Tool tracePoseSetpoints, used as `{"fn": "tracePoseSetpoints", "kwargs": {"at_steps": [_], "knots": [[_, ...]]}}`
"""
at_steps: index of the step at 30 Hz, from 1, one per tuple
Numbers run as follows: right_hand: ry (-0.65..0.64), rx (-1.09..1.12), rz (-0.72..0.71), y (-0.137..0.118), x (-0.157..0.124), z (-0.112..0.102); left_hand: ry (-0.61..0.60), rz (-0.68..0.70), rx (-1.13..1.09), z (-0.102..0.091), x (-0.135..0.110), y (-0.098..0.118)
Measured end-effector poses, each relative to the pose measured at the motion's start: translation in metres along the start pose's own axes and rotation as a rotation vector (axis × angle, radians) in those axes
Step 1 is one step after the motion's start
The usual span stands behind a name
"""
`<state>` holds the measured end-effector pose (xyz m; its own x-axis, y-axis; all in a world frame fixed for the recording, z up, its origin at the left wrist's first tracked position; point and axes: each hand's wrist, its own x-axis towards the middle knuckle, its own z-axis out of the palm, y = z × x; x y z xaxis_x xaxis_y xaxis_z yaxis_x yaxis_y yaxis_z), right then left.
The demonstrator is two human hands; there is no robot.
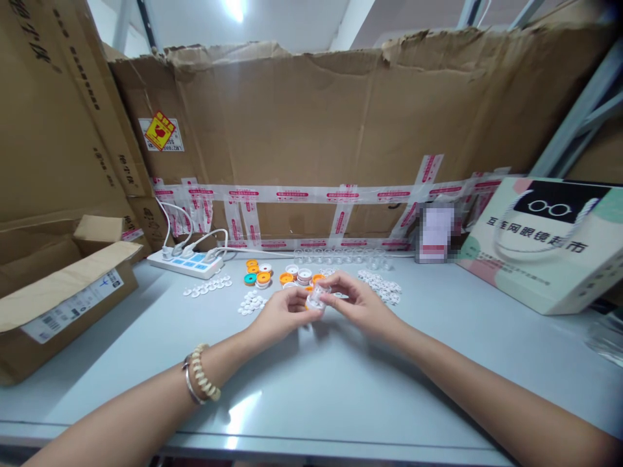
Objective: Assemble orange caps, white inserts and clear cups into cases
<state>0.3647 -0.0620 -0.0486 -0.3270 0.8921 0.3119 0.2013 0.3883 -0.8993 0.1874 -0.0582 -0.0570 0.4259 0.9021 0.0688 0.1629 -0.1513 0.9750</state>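
My left hand (281, 318) is closed around a small white round cap (315, 305) with a bit of orange at its edge. Against its top, my right hand (363, 306) pinches a small clear plastic piece (320, 292). The two pieces touch; fingers hide where they meet. Just behind my hands stand several orange caps (263, 277), white caps (304, 275) and a teal cap (250, 279). Small white discs lie in a pile (251, 302) by my left hand, and more white discs (382, 285) spread beyond my right hand.
Clear plastic cups (343, 257) line the back of the table. At left are a power strip (187, 261) with plugs, a row of white discs (208, 286) and an open cardboard box (73, 305). A phone-like screen (435, 235) and a paper bag (545, 253) stand right.
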Motion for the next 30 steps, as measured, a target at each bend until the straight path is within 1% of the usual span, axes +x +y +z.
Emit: {"fn": "tracePoseSetpoints", "kwargs": {"at_steps": [2,4,7,9,12,16,18,20,23,25,27,30], "knots": [[0.067,0.09,-0.02,-0.005,0.002,-0.002,0.018,-0.006,-0.15,0.003,-0.003,0.009],[0.106,0.167,-0.044,-0.011,0.002,-0.003,0.045,0.0,-0.232,0.006,-0.007,0.017],[0.122,0.257,-0.083,-0.021,-0.001,-0.002,0.075,0.008,-0.321,0.008,-0.014,0.026],[0.121,0.3,-0.12,-0.027,-0.004,-0.002,0.063,0.028,-0.349,0.008,-0.018,0.031],[0.064,0.356,-0.205,-0.036,-0.009,-0.003,0.007,0.077,-0.342,0.004,-0.022,0.037],[-0.084,0.398,-0.294,-0.043,-0.016,-0.008,-0.114,0.149,-0.328,-0.003,-0.024,0.04],[-0.113,0.346,-0.303,-0.045,-0.017,-0.01,-0.141,0.167,-0.323,-0.004,-0.024,0.042],[-0.093,0.248,-0.303,-0.046,-0.018,-0.012,-0.13,0.17,-0.312,-0.004,-0.025,0.043],[0.02,0.081,-0.306,-0.046,-0.017,-0.013,-0.066,0.175,-0.251,-0.001,-0.027,0.045],[0.088,-0.016,-0.319,-0.045,-0.016,-0.013,-0.014,0.212,-0.158,0.0,-0.029,0.046],[0.109,-0.103,-0.347,-0.044,-0.016,-0.013,0.047,0.296,-0.024,0.001,-0.03,0.045],[0.116,-0.216,-0.412,-0.04,-0.018,-0.013,0.172,0.479,0.227,0.002,-0.032,0.042]]}}
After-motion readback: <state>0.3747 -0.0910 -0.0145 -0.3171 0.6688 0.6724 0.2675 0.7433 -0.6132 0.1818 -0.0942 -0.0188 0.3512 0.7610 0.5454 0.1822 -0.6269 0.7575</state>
